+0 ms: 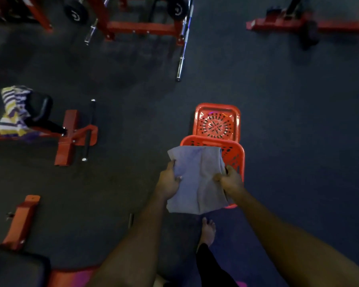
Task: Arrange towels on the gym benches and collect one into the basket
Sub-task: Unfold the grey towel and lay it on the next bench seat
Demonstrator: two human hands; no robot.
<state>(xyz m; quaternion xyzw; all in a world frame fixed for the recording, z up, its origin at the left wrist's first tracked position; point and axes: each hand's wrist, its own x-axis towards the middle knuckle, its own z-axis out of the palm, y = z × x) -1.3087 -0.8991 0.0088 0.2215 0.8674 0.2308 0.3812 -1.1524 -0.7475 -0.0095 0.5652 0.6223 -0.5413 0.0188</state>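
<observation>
A folded grey towel point(196, 179) hangs between both hands just above the near part of the orange basket point(234, 154) on the floor. My left hand point(168, 180) grips the towel's left edge and my right hand point(229, 179) grips its right edge. The towel hides most of the basket's inside. The basket's orange perforated lid point(217, 122) stands open behind it. A striped purple, yellow and white towel point(14, 110) lies draped over a black-padded bench point(39, 109) at the left.
Red bench frames point(71, 137) stand at the left, and another bench point(19, 222) sits at the lower left. A red rack with barbells point(183, 40) and weight plates is at the top. More red equipment point(307, 23) stands top right. My bare foot point(207, 230) is below the towel.
</observation>
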